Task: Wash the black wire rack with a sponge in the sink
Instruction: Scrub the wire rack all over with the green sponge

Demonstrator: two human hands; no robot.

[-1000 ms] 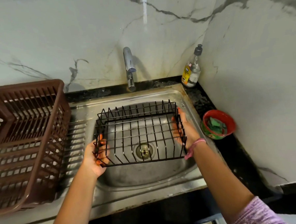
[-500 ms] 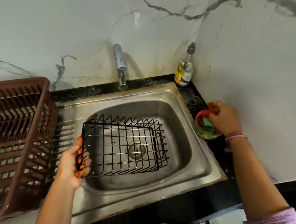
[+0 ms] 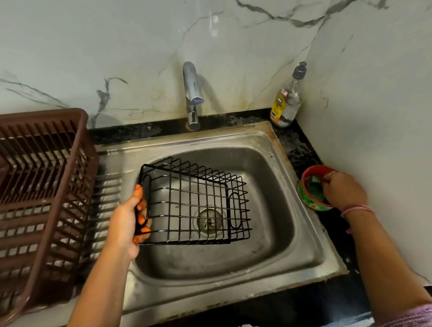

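- Black wire rack (image 3: 197,204): an open grid basket, tilted over the sink (image 3: 278,265) basin.
- Your left hand (image 3: 128,223) clamps its left end.
- Your right hand (image 3: 341,190) reaches into a red bowl (image 3: 309,201); grip unclear.

a black wire rack (image 3: 197,201), its grid of thin dark bars crossing in squares, over the dull grey steel sink (image 3: 276,235), whose rim shows rust-brown stains at 2 o'clock. at 9 o'clock, a brown slatted plastic drainer (image 3: 36,197). the wall (image 3: 128,43) is white marble veined in grey, with yellowish streaks behind the chrome tap (image 3: 192,94). at 1 o'clock, a clear bottle (image 3: 285,102) with a yellow label and black cap. at 3 o'clock, a red-rimmed tub (image 3: 308,183) with green printed sides holds a green sponge (image 3: 312,187). the bench (image 3: 296,144) is speckled black. orange nail polish on the left hand (image 3: 128,223); a pink band and lilac sleeve on the right hand (image 3: 344,190).
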